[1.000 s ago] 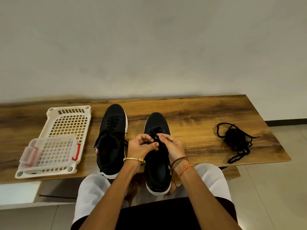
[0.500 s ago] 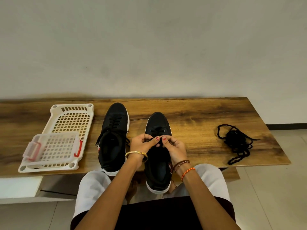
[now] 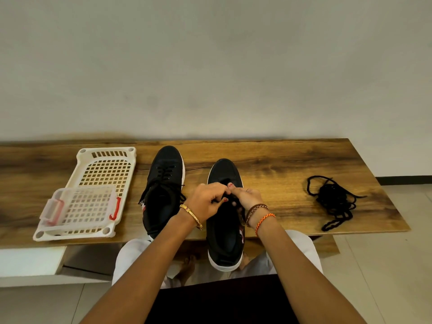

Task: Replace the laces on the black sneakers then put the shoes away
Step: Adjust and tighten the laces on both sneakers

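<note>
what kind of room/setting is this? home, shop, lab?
Probably a home, though that's a guess: a low wood-grain bench against a plain wall, tiled floor, a white plastic basket tray beside two black sneakers. No shop fittings or lab equipment are in view.

On the table [image 3: 292, 160] — basket [image 3: 93, 190] left, 2 sneakers [image 3: 163, 190] centre, loose laces [image 3: 334, 202] right.
</note>
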